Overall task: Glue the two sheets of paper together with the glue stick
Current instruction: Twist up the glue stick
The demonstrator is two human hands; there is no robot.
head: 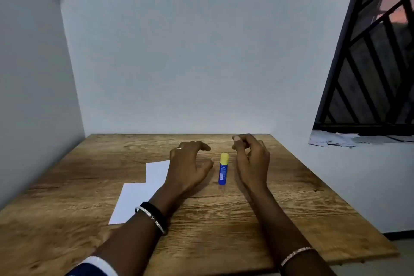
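A blue glue stick with a yellow cap stands upright on the wooden table. My left hand hovers just left of it, fingers spread, holding nothing. My right hand is just right of the stick, fingers loosely curled, not touching it and holding nothing. Two white paper sheets lie flat to the left: a smaller far sheet and a nearer sheet, which overlap and are partly hidden under my left forearm.
The table stands in a corner, with a wall close behind and another on the left. A barred window is at the right, with loose papers on its sill. The table's right edge drops to the floor.
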